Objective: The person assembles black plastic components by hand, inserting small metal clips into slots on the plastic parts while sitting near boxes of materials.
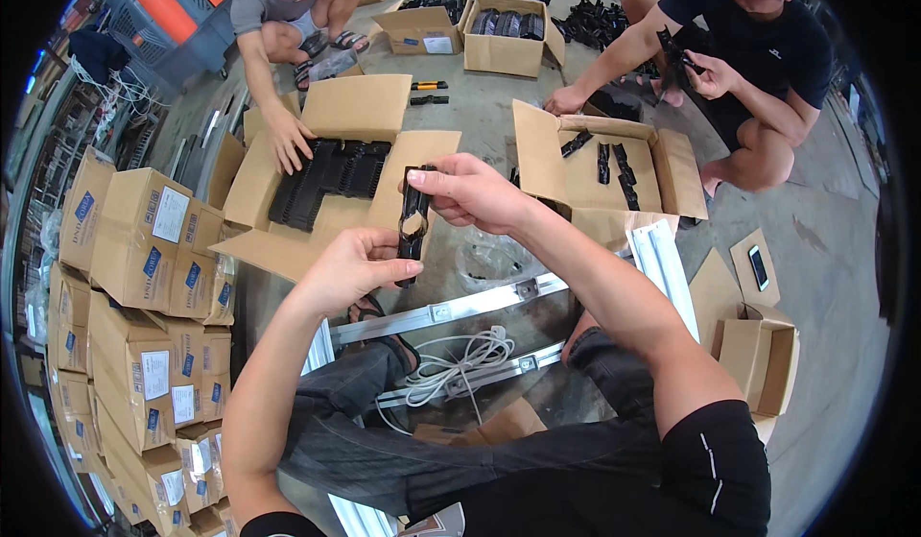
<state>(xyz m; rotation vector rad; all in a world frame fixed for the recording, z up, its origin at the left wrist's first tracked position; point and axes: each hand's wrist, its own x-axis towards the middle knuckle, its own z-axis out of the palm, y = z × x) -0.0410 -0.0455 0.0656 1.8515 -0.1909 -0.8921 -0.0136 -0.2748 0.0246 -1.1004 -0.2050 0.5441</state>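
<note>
Both my hands hold one narrow black plastic part [411, 245] upright in front of me; an opening in its middle lets the tan cardboard behind show through. Its lower end is pinched between thumb and fingers of my left hand [353, 270]. My right hand [470, 191] grips the upper end, thumb on the near face. Just beyond, an open cardboard box [360, 105] contains rows of similar black parts [331, 177], touched by a co-worker's hand [288, 139]. Another open box [676, 167] at the right has several loose black parts [624, 167] inside.
Stacked cartons [144, 239] line the left side. Metal frame bars [460, 309] and a coiled white cable [470, 359] lie by my legs. At right, a second co-worker [758, 67] holds a black part. A phone [758, 266] rests on cardboard. Filled boxes [504, 52] stand farther back.
</note>
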